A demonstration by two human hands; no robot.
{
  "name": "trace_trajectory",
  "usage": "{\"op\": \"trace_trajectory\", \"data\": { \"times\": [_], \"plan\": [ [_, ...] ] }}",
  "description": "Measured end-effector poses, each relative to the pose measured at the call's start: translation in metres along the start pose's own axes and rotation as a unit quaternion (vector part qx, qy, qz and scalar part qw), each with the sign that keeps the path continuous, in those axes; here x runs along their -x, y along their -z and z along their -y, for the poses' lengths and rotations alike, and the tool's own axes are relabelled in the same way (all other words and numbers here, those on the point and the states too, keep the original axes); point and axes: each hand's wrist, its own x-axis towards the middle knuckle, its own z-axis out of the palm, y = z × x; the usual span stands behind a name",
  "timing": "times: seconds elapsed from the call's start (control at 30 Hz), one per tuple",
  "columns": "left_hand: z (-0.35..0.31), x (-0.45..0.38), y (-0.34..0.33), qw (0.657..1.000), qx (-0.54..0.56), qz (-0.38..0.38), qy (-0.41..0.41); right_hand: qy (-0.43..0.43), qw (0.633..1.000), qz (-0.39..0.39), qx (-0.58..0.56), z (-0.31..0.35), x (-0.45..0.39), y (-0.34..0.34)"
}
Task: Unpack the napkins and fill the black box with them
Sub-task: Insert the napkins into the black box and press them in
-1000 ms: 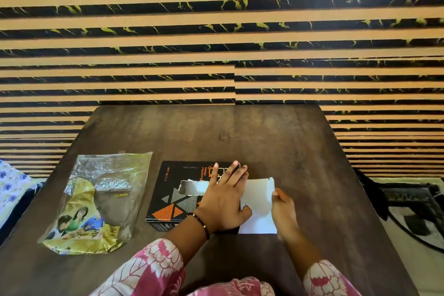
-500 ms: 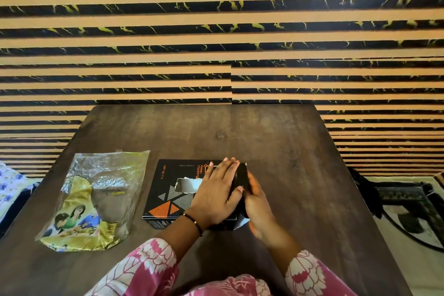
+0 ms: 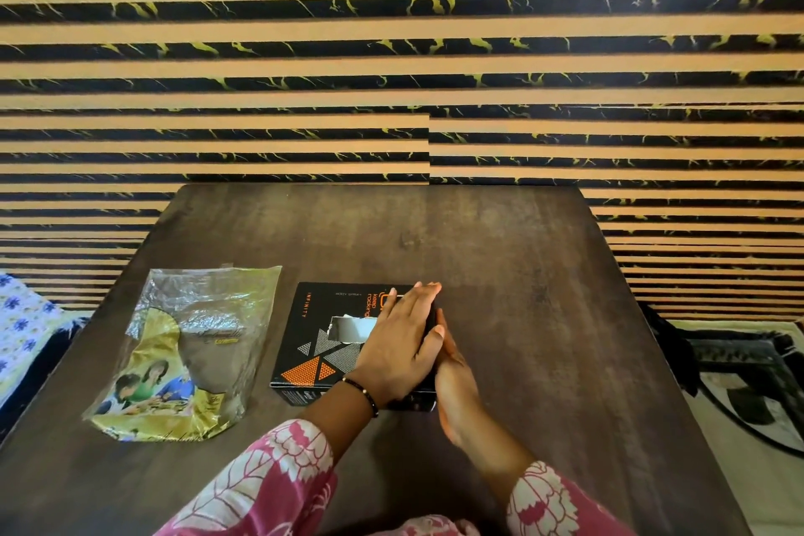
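The black box (image 3: pixel 319 320) with orange and grey triangles lies flat on the dark wooden table (image 3: pixel 500 257). A white napkin (image 3: pixel 350 329) shows through the cut-out slot in its top. My left hand (image 3: pixel 400 346) lies flat, palm down, on the right half of the box's top. My right hand (image 3: pixel 454 383) presses edge-on against the box's right end, fingers straight and together. The end flap is hidden between my hands. To the left of the box lies the flattened clear and yellow napkin wrapper (image 3: pixel 182 355).
A striped black and tan wall (image 3: pixel 391 57) stands right behind the table's far edge. A floral cloth (image 3: pixel 21 318) is off the table's left side, and a dark object on a mat (image 3: pixel 739 361) lies on the floor at right.
The white end flap that stuck out to the right is now folded shut against the box. My right hand moved left against the box's end. My left hand stayed on top.
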Motion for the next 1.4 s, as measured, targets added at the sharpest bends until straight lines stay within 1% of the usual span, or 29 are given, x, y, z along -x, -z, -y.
{"op": "trace_trajectory", "data": {
  "times": [0.07, 0.1, 0.13, 0.17, 0.2, 0.27, 0.33, 0.37, 0.43, 0.53, 0.67, 0.83, 0.97, 1.0, 1.1, 1.23, 1.4],
  "plan": [
    [-0.001, 0.002, 0.005, 0.999, 0.037, -0.014, 0.008, 0.012, 1.000, -0.011, 0.007, 0.001, 0.003, -0.001],
    [-0.002, 0.004, 0.009, 0.998, 0.052, -0.027, 0.014, 0.038, 0.999, -0.022, 0.026, -0.001, 0.004, 0.001],
    [-0.001, 0.009, 0.015, 0.998, 0.053, -0.038, 0.022, 0.079, 0.992, -0.039, 0.091, -0.006, 0.004, 0.000],
    [0.002, 0.016, 0.022, 0.998, 0.036, -0.048, 0.027, 0.122, 0.976, -0.054, 0.174, -0.011, 0.005, -0.001],
    [0.006, 0.026, 0.029, 0.998, 0.001, -0.059, 0.030, 0.160, 0.949, -0.067, 0.262, -0.016, 0.006, -0.002],
    [0.024, 0.051, 0.042, 0.992, -0.093, -0.071, 0.049, 0.209, 0.887, -0.074, 0.405, -0.023, 0.009, -0.011],
    [0.045, 0.073, 0.052, 0.979, -0.171, -0.073, 0.088, 0.230, 0.829, -0.099, 0.500, -0.025, 0.009, -0.020],
    [0.054, 0.080, 0.055, 0.973, -0.195, -0.068, 0.107, 0.224, 0.813, -0.110, 0.526, -0.025, 0.008, -0.023],
    [0.068, 0.084, 0.057, 0.967, -0.210, -0.055, 0.134, 0.208, 0.803, -0.116, 0.546, -0.022, 0.000, -0.026],
    [0.081, 0.065, 0.060, 0.968, -0.203, -0.053, 0.137, 0.209, 0.784, -0.127, 0.570, -0.012, -0.021, -0.024],
    [0.101, 0.018, 0.067, 0.972, -0.182, -0.061, 0.134, 0.198, 0.784, -0.116, 0.577, 0.012, -0.068, -0.024],
    [0.133, -0.051, 0.078, 0.970, -0.192, -0.065, 0.135, 0.217, 0.788, -0.098, 0.568, 0.044, -0.138, -0.023],
    [0.154, -0.099, 0.086, 0.969, -0.199, -0.073, 0.129, 0.213, 0.784, -0.098, 0.575, 0.066, -0.187, -0.021],
    [0.167, -0.121, 0.088, 0.969, -0.197, -0.071, 0.131, 0.205, 0.787, -0.100, 0.574, 0.072, -0.210, -0.023],
    [0.168, -0.141, 0.093, 0.969, -0.199, -0.074, 0.122, 0.217, 0.780, -0.105, 0.578, 0.084, -0.226, -0.019],
    [0.188, -0.178, 0.096, 0.970, -0.198, -0.079, 0.118, 0.211, 0.787, -0.102, 0.571, 0.097, -0.266, -0.020],
    [0.199, -0.205, 0.099, 0.971, -0.194, -0.085, 0.110, 0.198, 0.793, -0.091, 0.568, 0.111, -0.291, -0.018]
  ]
}}
